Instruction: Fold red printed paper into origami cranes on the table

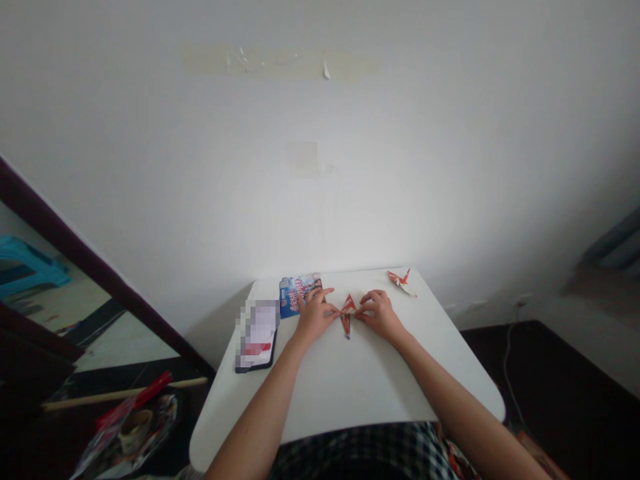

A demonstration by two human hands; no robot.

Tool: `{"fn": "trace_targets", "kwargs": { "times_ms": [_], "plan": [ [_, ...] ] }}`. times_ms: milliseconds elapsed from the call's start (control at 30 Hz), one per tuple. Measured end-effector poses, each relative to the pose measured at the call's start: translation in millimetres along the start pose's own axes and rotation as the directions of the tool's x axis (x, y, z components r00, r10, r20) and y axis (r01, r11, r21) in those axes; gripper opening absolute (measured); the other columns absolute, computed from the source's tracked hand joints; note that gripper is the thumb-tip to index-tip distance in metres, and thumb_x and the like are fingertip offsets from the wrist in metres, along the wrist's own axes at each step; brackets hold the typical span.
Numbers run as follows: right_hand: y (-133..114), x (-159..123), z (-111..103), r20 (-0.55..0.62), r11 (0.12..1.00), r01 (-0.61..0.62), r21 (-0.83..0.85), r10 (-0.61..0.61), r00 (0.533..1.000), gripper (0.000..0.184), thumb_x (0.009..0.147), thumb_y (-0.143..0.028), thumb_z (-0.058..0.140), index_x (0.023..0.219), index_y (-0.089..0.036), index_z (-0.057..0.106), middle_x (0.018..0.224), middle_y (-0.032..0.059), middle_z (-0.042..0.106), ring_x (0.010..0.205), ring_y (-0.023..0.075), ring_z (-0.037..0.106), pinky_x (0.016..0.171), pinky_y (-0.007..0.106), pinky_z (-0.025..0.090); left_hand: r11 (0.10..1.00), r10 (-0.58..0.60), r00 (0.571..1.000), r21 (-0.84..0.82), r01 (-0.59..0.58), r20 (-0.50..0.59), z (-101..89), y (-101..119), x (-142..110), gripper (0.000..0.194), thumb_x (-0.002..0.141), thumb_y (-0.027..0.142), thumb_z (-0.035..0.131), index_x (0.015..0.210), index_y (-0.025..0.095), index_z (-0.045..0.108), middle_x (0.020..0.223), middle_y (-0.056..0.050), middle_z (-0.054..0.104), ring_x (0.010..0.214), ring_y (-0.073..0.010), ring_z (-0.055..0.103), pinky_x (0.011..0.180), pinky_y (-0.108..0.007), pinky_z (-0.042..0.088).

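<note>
A small folded piece of printed paper (349,307), orange-red and white with a pointed top and a narrow lower point, is at the middle of the white table (350,387). My left hand (316,316) pinches its left edge between thumb and forefinger, the other fingers raised. From the other side, my right hand (380,313) grips the right edge with its fingertips. Beyond my right hand lies a folded paper bird (401,280) in similar red and white paper. A blue printed leaflet (295,293) lies flat just behind my left hand.
A phone (257,337), its screen blurred, lies at the table's left side. The white wall (320,213) meets the table's far edge. On the floor at left are a bag of rubbish (135,427) and a wooden stick (125,395). A cable (509,360) hangs at right.
</note>
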State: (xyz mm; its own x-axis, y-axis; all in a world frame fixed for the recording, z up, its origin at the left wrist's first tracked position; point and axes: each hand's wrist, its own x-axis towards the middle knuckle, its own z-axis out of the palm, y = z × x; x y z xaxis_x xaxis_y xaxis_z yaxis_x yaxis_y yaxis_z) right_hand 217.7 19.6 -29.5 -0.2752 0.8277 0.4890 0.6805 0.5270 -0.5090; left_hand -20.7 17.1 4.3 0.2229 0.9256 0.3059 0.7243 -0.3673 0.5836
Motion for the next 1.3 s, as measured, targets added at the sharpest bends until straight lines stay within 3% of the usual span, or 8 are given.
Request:
{"fn": "trace_targets", "kwargs": {
  "times_ms": [200, 467, 667, 867, 1067, 1300],
  "plan": [
    [0.1, -0.1, -4.2, 0.029, 1.000, -0.003, -0.012, 0.004, 1.000, 0.010, 0.078, -0.028, 0.084, 0.083, -0.035, 0.082, 0.106, 0.0076, 0.070, 0.113, 0.0314, 0.053, 0.098, 0.053, 0.047, 0.995, 0.011, 0.998, 0.100, -0.017, 0.058, 1.5, -4.9, 0.1, 0.016, 0.086, 0.040, 0.073, 0.075, 0.030, 0.080, 0.145, 0.000, 0.061, 0.141, -0.0359, 0.040, 0.118, -0.072, 0.017],
    [-0.1, -1.8, -6.3, 0.056, 0.999, -0.012, -0.042, 0.014, 0.998, 0.010, 0.077, -0.029, 0.085, 0.084, -0.036, 0.082, 0.108, 0.0070, 0.070, 0.115, 0.0319, 0.053, 0.098, 0.053, 0.047, 0.995, 0.008, 0.998, 0.099, -0.014, 0.064, 0.5, -1.7, -2.1, 0.017, 0.081, 0.044, 0.077, 0.074, 0.030, 0.079, 0.146, 0.000, 0.060, 0.141, -0.0359, 0.039, 0.119, -0.070, 0.017],
    [-1.3, -0.9, -6.0, 0.048, 0.999, -0.005, -0.053, 0.007, 0.999, 0.005, 0.082, -0.029, 0.081, 0.086, -0.033, 0.082, 0.106, 0.0071, 0.071, 0.114, 0.0299, 0.054, 0.100, 0.049, 0.046, 0.991, -0.017, 0.997, 0.134, 0.007, 0.078, -1.4, 0.2, -2.3, 0.013, 0.085, 0.041, 0.074, 0.089, 0.030, 0.080, 0.146, -0.004, 0.059, 0.141, -0.0337, 0.041, 0.119, -0.069, 0.020],
    [0.8, 0.0, -3.7, 0.035, 0.998, 0.002, -0.062, 0.000, 0.999, 0.003, 0.083, -0.031, 0.079, 0.085, -0.032, 0.082, 0.104, 0.0075, 0.071, 0.112, 0.0285, 0.055, 0.099, 0.046, 0.047, 0.987, -0.010, 0.976, 0.158, -0.024, 0.216, -11.9, 1.8, -3.8, 0.040, 0.064, 0.048, 0.090, 0.100, 0.036, 0.077, 0.155, -0.001, 0.049, 0.147, -0.0396, 0.031, 0.118, -0.077, 0.011],
    [0.5, 0.3, -3.2, 0.031, 0.999, -0.006, -0.051, 0.007, 0.999, 0.002, 0.083, -0.031, 0.080, 0.083, -0.031, 0.082, 0.101, 0.0072, 0.072, 0.109, 0.0281, 0.056, 0.098, 0.045, 0.047, 0.984, -0.055, 0.966, 0.177, 0.010, 0.253, -11.4, 7.2, -6.9, 0.068, 0.052, 0.061, 0.092, 0.111, 0.035, 0.071, 0.157, -0.005, 0.047, 0.147, -0.0426, 0.030, 0.115, -0.081, 0.012],
    [-0.3, 0.1, -2.5, 0.031, 0.999, -0.025, -0.047, 0.027, 0.999, 0.003, 0.083, -0.029, 0.079, 0.083, -0.030, 0.082, 0.102, 0.0073, 0.071, 0.110, 0.0277, 0.056, 0.098, 0.045, 0.046, 0.986, -0.068, 0.958, 0.165, 0.022, 0.278, -13.0, 9.5, -6.4, 0.068, 0.053, 0.061, 0.091, 0.112, 0.035, 0.070, 0.157, -0.004, 0.046, 0.148, -0.0433, 0.029, 0.115, -0.081, 0.013]
  ]
}}
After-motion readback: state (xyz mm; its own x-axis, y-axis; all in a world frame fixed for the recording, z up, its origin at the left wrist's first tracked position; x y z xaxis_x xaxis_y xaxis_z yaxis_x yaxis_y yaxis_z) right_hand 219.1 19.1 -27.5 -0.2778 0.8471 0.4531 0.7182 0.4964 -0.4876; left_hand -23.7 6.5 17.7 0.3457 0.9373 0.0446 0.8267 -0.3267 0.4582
